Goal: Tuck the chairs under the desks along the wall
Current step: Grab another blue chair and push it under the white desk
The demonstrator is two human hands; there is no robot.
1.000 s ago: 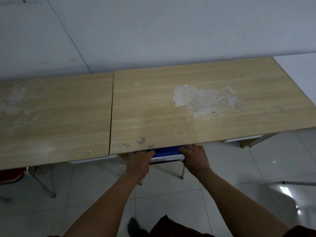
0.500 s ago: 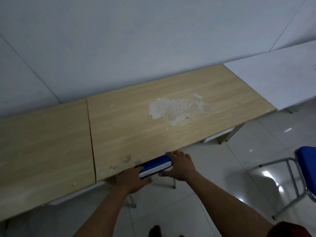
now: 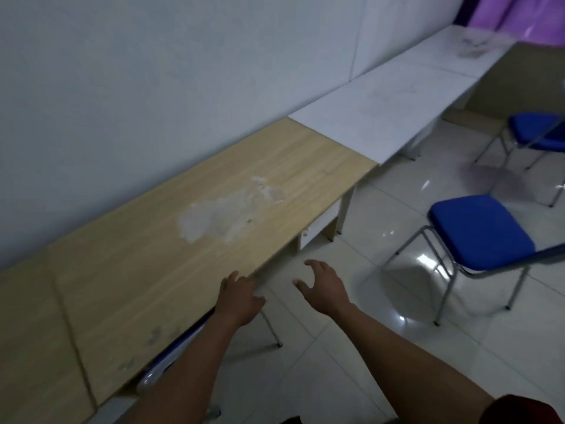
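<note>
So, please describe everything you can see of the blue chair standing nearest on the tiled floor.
The blue padded chair stands upright on the glossy white tiled floor, away from the desks, not yet tucked in. Its square seat cushion looks like blue fabric and rests on a thin grey metal tube frame with slim legs. Part of the backrest edge shows at the right. Neither hand touches it; only its legs meet the floor.

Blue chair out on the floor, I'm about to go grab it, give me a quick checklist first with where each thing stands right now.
1. Both hands free: ok. Left hand and right hand are open and empty.
2. Tucked chair under the wooden desk: ok, only its edge shows.
3. Nearest blue chair upright: ok.
4. Floor path to it clear: ok.
5. Space under the white desk: cannot tell.
</note>
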